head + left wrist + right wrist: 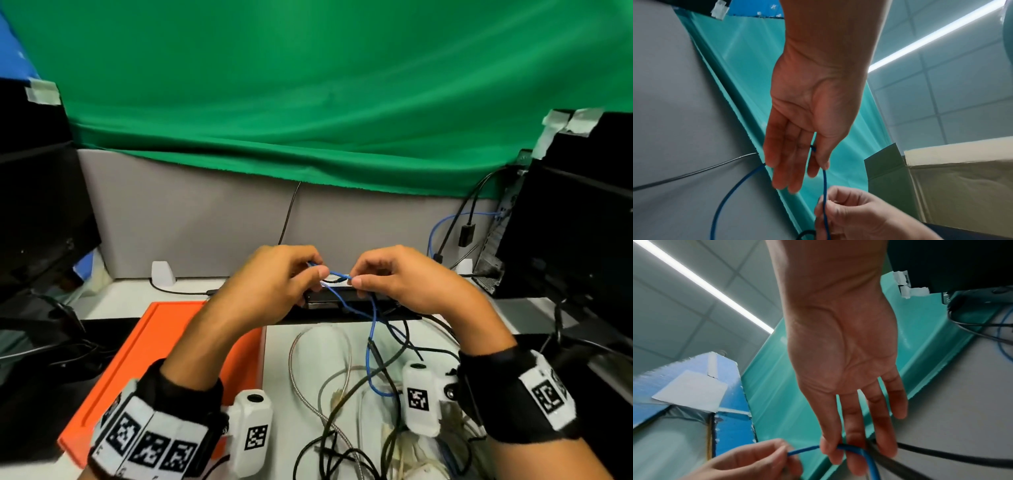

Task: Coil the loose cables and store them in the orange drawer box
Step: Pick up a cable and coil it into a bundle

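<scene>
Both hands are raised over the desk with a thin blue cable [338, 274] stretched between them. My left hand [274, 284] pinches it between thumb and forefinger [819, 160], the other fingers straight. My right hand [394, 281] pinches the same cable [851, 449] a short way along. From there the blue cable [372, 339] hangs down into a tangle of loose cables [342, 404] on the white desk. The orange drawer box [137, 349] lies at the lower left, under my left forearm. A black cable [945, 455] runs behind my right fingers.
A black flat device [329, 301] sits on the desk behind the hands. Dark monitors [37, 212] stand left and a computer tower [565, 222] right, with plugged cables [455, 226]. A grey partition [205, 219] and green cloth [308, 102] close the back.
</scene>
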`<state>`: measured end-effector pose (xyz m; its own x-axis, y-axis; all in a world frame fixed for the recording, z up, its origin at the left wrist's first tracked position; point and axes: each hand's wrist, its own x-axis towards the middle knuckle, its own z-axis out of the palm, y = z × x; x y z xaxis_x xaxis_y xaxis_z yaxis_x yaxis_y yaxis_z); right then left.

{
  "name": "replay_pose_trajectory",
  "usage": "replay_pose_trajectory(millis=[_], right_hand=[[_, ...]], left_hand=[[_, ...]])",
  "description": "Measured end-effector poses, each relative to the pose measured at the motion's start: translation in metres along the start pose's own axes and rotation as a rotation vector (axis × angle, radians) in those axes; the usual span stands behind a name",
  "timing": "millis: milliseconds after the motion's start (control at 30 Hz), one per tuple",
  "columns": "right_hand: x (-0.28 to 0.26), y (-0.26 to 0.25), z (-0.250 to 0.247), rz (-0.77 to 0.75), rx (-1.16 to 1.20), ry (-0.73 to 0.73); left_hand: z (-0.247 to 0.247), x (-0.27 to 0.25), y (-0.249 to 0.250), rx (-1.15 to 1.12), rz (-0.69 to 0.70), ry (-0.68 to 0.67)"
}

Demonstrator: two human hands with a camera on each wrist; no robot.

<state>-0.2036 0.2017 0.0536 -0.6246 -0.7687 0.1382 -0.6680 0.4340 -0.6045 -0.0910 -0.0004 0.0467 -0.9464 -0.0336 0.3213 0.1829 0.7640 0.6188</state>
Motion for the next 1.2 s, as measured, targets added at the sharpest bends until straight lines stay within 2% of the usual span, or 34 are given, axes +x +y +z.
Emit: replay_pose_trajectory(millis=[100, 200, 267, 300, 367, 433, 467, 533, 600, 667, 700, 767, 867, 933, 1000, 1100, 1133, 1200], right_hand=[[0.003, -0.006, 0.001, -0.024, -0.01, 0.001], [0.006, -0.007, 0.0, -0.077, 0.11, 0.152], [0.008, -0.009, 0.003, -0.09, 0.223, 0.248], [0.009, -0.011, 0.006, -0.09, 0.285, 0.275], [0.01, -0.017, 0.011, -0.085, 0.378, 0.32], [0.01, -0.024, 0.013, -0.107, 0.459, 0.345], [0.009, -0.027, 0.013, -0.128, 0.503, 0.338], [0.006, -0.031, 0.009, -0.167, 0.582, 0.341], [0.001, -0.031, 0.004, -0.187, 0.598, 0.4], [-0.002, -0.027, -0.004, -0.169, 0.551, 0.448], [-0.004, -0.024, -0.006, -0.152, 0.492, 0.423], [-0.007, -0.02, -0.006, -0.133, 0.296, 0.246], [-0.011, -0.03, 0.009, -0.082, 0.132, -0.154], [-0.01, -0.041, 0.024, -0.082, 0.101, -0.306], [-0.007, -0.049, 0.039, -0.105, 0.013, -0.342], [-0.004, -0.054, 0.048, -0.1, -0.024, -0.273], [-0.004, -0.053, 0.046, -0.085, -0.05, -0.239], [-0.004, -0.047, 0.038, -0.032, -0.157, -0.146]], left_hand=[[-0.001, 0.004, 0.0, -0.108, 0.013, 0.124], [-0.004, 0.005, 0.0, -0.24, 0.019, 0.241], [0.0, 0.0, 0.001, -0.233, -0.002, 0.245], [0.003, -0.002, 0.002, -0.23, -0.027, 0.198], [0.012, -0.006, 0.005, -0.206, -0.077, 0.009], [0.024, -0.007, 0.006, -0.192, -0.061, -0.166], [0.029, -0.006, 0.007, -0.227, -0.047, -0.19], [0.035, -0.004, 0.009, -0.371, -0.057, -0.159], [0.035, -0.002, 0.011, -0.521, -0.091, -0.069], [0.029, 0.002, 0.012, -0.611, -0.097, 0.153], [0.026, 0.004, 0.012, -0.649, -0.089, 0.288], [0.02, 0.006, 0.014, -0.74, -0.063, 0.488], [0.013, 0.009, 0.016, -0.859, -0.042, 0.615], [0.004, 0.009, 0.017, -0.921, -0.017, 0.668], [-0.004, 0.009, 0.019, -1.024, 0.014, 0.68], [-0.008, 0.006, 0.025, -1.197, 0.079, 0.578], [-0.008, 0.005, 0.025, -1.185, 0.103, 0.522], [-0.008, 0.002, 0.024, -0.945, 0.101, 0.368]])
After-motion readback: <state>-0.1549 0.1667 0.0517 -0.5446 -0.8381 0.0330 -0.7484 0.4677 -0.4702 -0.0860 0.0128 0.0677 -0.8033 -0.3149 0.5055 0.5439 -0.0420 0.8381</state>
